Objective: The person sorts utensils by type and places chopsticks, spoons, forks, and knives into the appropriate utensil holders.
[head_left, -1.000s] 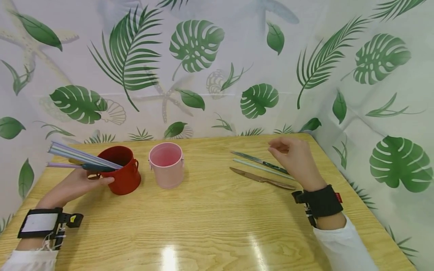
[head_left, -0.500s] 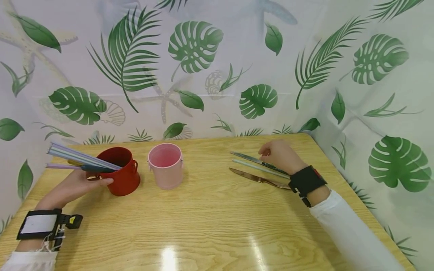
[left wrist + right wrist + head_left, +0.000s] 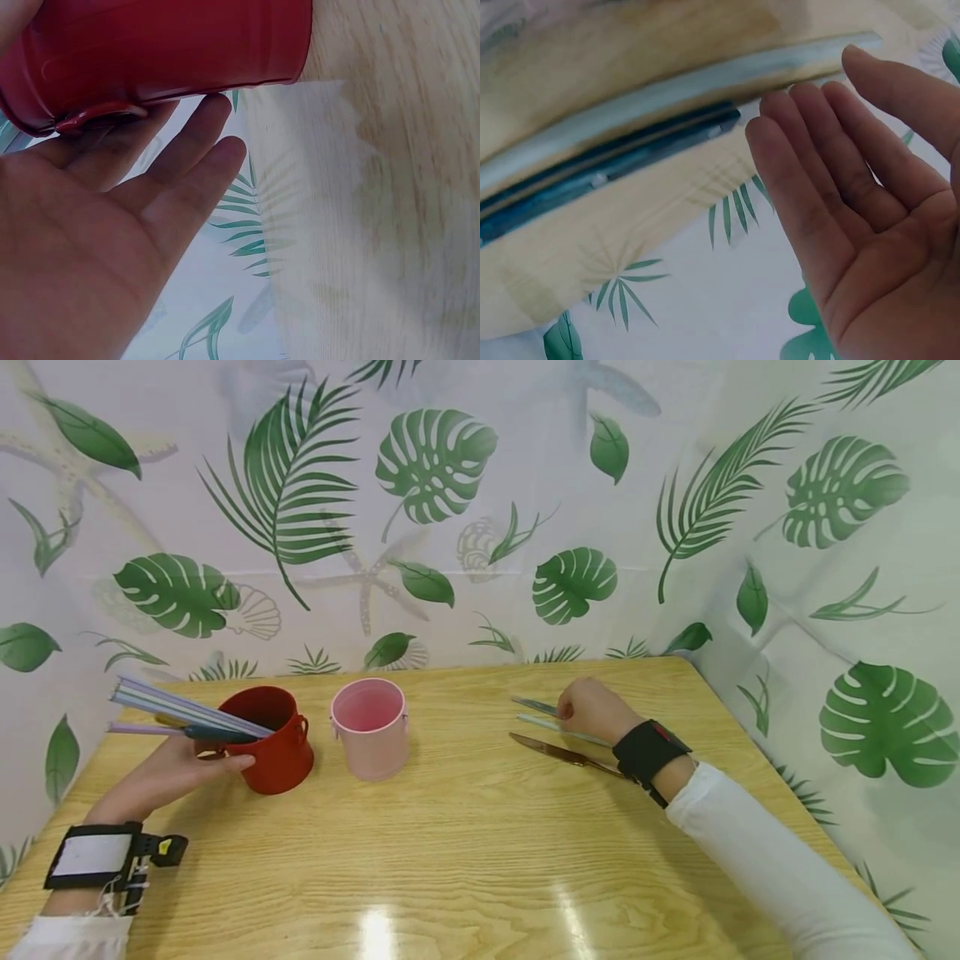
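One grip, the left hand (image 3: 165,775), holds the red bucket (image 3: 277,762); the right hand (image 3: 596,710), thumb parted from fingers, is just beside the dark-handled knife (image 3: 600,178) lying on the tabletop (image 3: 450,860).

Ends out of sight

In the head view the right hand (image 3: 598,713) hides parts of the far knife (image 3: 534,704) and loose straw (image 3: 537,722); the wristband (image 3: 649,751) covers the end of the copper knife (image 3: 549,750). The red bucket (image 3: 283,763) conceals the bottoms of the bundled straws (image 3: 161,700).

Leaf-patterned walls (image 3: 495,535) border a shiny wooden table (image 3: 457,852).
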